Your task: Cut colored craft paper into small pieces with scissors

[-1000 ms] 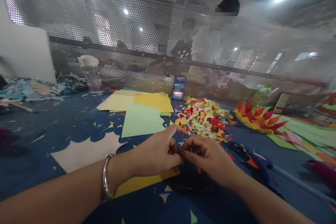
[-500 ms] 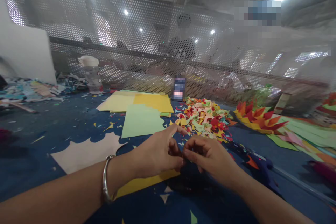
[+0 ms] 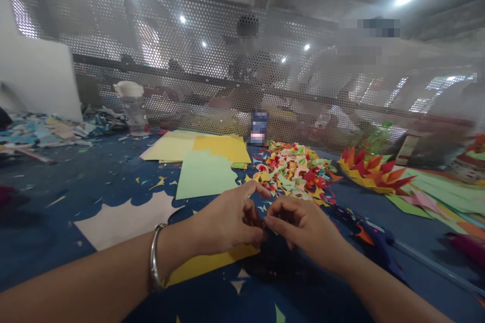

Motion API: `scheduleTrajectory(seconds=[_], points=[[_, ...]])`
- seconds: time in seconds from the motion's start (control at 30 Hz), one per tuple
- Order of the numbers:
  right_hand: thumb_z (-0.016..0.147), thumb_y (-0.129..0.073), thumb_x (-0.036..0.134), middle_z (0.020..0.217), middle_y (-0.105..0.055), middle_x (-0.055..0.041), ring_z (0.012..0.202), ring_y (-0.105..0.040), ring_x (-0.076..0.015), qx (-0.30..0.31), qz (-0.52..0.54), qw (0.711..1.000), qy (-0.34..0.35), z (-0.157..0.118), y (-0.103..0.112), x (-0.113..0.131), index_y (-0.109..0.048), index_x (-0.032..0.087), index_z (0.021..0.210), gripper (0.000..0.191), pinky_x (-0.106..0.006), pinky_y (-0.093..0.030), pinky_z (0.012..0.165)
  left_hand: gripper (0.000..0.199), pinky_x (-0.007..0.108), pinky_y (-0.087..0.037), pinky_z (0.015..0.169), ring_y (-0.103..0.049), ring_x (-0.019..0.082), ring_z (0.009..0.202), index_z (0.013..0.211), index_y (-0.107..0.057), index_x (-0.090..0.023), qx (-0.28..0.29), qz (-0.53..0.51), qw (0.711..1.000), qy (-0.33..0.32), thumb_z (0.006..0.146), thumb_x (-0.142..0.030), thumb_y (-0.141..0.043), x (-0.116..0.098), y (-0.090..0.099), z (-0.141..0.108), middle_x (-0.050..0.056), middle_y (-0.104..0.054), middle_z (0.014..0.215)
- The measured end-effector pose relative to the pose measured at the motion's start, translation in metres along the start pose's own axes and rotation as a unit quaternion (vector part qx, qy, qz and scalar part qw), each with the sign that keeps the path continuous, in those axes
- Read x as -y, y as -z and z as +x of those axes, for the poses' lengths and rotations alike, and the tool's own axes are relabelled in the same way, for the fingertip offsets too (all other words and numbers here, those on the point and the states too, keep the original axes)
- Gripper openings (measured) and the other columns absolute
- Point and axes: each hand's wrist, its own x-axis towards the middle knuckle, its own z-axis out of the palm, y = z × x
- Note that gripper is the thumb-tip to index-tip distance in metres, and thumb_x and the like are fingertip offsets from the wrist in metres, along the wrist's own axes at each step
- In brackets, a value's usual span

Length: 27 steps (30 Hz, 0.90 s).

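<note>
Above the dark blue tabletop my left hand (image 3: 229, 217) and my right hand (image 3: 306, 224) meet, fingertip to fingertip. The left index finger arches forward while its thumb and other fingers curl in. On the right, thumb and forefinger are pinched. Whatever lies between the fingertips is hidden or too small to make out. A yellow sheet of paper (image 3: 208, 266) lies under my left hand, and a pale pink sheet with a scalloped edge (image 3: 129, 219) is beside that wrist. Just beyond the hands is a heap of small folded paper pieces (image 3: 297, 166), with a light green sheet (image 3: 204, 176) to its left.
A dark blue glue gun (image 3: 379, 242) with a clear glue stick lies right of my hands. Behind it sits an orange-red paper flower (image 3: 375, 169). Yellow sheets (image 3: 223, 146), a phone (image 3: 258, 127) and a lidded bottle (image 3: 133, 111) stand before a perforated metal screen (image 3: 212, 65).
Both hands keep almost the same place and pose. Behind the screen, a person's dim shape has shifted slightly left.
</note>
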Motion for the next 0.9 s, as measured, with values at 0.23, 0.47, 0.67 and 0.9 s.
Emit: scheduleTrajectory(seconds=[0.23, 0.47, 0.67, 0.9], points=[[0.088, -0.056, 0.036, 0.065, -0.053, 0.0039, 0.044, -0.047, -0.0063, 0.001, -0.005, 1.0, 0.004, -0.0011, 0.0003, 0.0021, -0.061, 0.018, 0.077, 0.022, -0.019, -0.036, 0.043, 0.052, 0.028, -0.043, 0.054, -0.065, 0.021, 0.063, 0.112, -0.046, -0.021, 0.011, 0.001, 1.0, 0.007, 0.065, -0.016, -0.068, 0.0021, 0.002, 0.0021, -0.001, -0.064, 0.068], [0.089, -0.056, 0.039, 0.065, -0.053, 0.0038, 0.043, -0.047, -0.006, 0.001, -0.008, 1.0, 0.004, -0.001, 0.0012, 0.001, -0.061, 0.018, 0.077, 0.025, -0.019, -0.036, 0.043, 0.057, 0.03, -0.046, 0.061, -0.066, 0.021, 0.068, 0.114, -0.044, -0.021, 0.02, -0.012, 1.0, -0.007, 0.063, -0.014, -0.07, 0.0073, 0.0048, 0.0041, -0.001, -0.065, 0.072], [0.088, -0.056, 0.038, 0.063, -0.051, 0.0047, 0.043, -0.046, -0.0057, 0.001, -0.003, 1.0, 0.006, -0.0001, 0.0007, 0.0004, -0.061, 0.018, 0.076, 0.024, -0.019, -0.036, 0.043, 0.055, 0.03, -0.045, 0.059, -0.065, 0.021, 0.065, 0.111, -0.044, -0.02, 0.018, 0.002, 1.0, 0.007, 0.062, -0.011, -0.067, 0.006, 0.0047, 0.0052, -0.001, -0.066, 0.068], [0.088, -0.057, 0.038, 0.066, -0.051, 0.0042, 0.044, -0.046, -0.0057, 0.002, 0.012, 1.0, -0.004, -0.0015, 0.0006, -0.0009, -0.059, 0.018, 0.077, 0.023, -0.019, -0.036, 0.043, 0.052, 0.027, -0.04, 0.053, -0.062, 0.018, 0.06, 0.113, -0.045, -0.021, 0.019, 0.031, 0.999, 0.01, 0.065, -0.014, -0.065, 0.0024, 0.0049, 0.0041, -0.002, -0.065, 0.065]])
